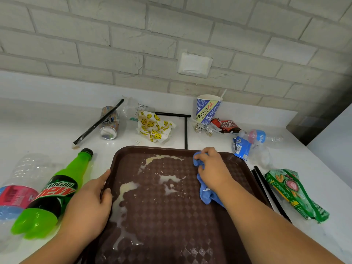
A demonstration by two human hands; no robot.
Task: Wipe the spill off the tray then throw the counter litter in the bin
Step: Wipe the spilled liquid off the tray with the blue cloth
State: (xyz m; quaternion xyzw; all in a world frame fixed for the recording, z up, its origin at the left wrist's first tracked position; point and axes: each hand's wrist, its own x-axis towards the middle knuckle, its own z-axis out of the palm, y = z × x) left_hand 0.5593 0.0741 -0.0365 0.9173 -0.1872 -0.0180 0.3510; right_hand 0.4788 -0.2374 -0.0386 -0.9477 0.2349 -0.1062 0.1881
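On a white counter [47, 119] lies the brown tray [171, 216], milky spill [129, 187] at its left. The left hand [89, 204] grips its left rim; the right hand [213, 168] curls round a blue cloth [206, 195], far right. Litter [155, 126] lies beyond.

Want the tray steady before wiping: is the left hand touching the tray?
Touching. Head view shows the left hand gripping the tray's left rim; the right hand holds the blue cloth.

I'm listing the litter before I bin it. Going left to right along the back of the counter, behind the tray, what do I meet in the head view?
Drink can → smiley-face wrapper → paper cup → chocolate wrapper → small bottle.
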